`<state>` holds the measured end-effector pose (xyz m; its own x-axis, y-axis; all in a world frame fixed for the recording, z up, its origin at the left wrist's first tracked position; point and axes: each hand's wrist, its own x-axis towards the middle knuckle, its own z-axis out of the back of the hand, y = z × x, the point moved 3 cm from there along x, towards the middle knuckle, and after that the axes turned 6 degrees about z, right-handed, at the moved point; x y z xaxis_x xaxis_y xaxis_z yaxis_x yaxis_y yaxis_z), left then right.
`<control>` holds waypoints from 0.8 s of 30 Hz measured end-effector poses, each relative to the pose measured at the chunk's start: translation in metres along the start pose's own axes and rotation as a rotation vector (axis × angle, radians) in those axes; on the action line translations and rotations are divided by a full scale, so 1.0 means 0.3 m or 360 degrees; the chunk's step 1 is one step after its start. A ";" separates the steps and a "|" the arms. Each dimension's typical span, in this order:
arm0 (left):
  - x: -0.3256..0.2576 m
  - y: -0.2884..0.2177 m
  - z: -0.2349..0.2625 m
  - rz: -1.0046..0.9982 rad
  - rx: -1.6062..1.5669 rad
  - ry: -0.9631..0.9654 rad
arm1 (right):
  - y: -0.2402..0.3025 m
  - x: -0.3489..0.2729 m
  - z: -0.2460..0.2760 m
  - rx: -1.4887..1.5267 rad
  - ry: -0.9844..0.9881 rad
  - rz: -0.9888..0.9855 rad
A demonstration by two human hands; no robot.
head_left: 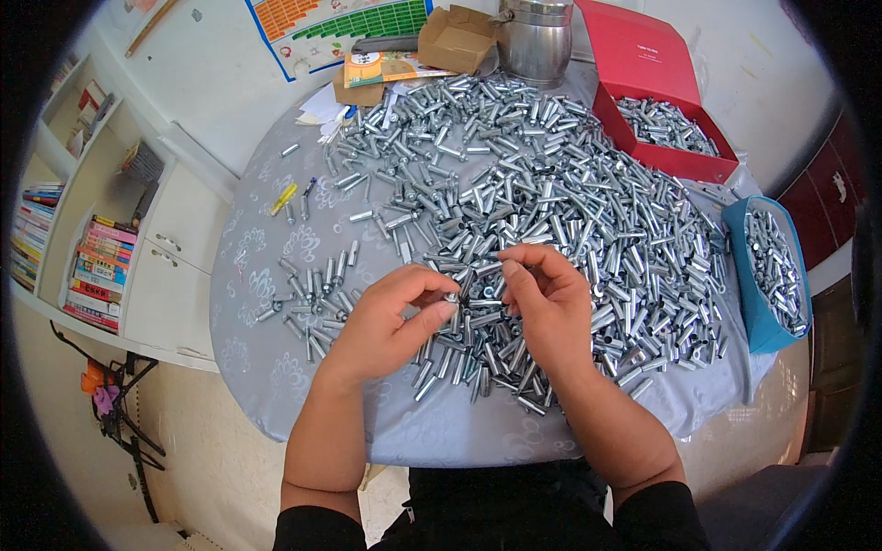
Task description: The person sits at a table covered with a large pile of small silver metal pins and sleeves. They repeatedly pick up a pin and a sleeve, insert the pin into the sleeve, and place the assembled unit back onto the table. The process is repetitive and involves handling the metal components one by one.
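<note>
My left hand [388, 321] is closed in a pinch, with the shiny tip of a small metal fastener [451, 297] showing between thumb and forefinger. To its right, my right hand [551, 303] also pinches, thumb against forefinger; whatever is in it is too small to make out. Both hands hover over the near part of a large heap of silvery metal sleeves and bolts [643, 266]. Left of my left hand lies a looser group of sleeve anchor bolts [335, 268], some standing upright.
A grey patterned cloth covers the round table [266, 367]. At the back right stands a red box [617, 119] of metal parts; a blue fabric bin [758, 317] of them sits at the right edge. A metal pot [535, 41], cardboard tray [457, 39] and yellow marker [284, 199] are farther back.
</note>
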<state>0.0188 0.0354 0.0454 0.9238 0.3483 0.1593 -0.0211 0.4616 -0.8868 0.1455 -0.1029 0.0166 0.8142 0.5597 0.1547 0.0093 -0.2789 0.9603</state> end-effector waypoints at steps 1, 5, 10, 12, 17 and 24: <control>-0.002 0.006 -0.001 0.0074 -0.0136 -0.0009 | 0.000 0.001 0.000 -0.0010 -0.0002 0.0001; 0.004 0.032 0.002 0.0170 -0.0395 -0.0048 | -0.003 0.000 -0.002 -0.0066 0.0041 -0.0027; 0.009 0.057 -0.021 0.0148 -0.0416 -0.0123 | -0.019 -0.010 -0.016 -0.0305 0.0248 0.0119; 0.004 0.053 -0.036 0.0232 -0.0534 -0.0127 | -0.016 -0.019 -0.024 -0.0341 0.0301 0.0170; 0.009 0.052 -0.049 0.0100 -0.0756 -0.0194 | -0.018 -0.024 -0.031 -0.0226 0.0283 0.0170; 0.008 0.046 -0.035 0.0021 -0.0603 -0.0151 | -0.001 -0.026 -0.033 -0.0282 0.0374 0.0088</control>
<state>0.0249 0.0341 0.0290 0.8845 0.4342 0.1706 0.1266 0.1285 -0.9836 0.1332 -0.0994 0.0173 0.6538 0.7184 0.2376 -0.1497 -0.1850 0.9713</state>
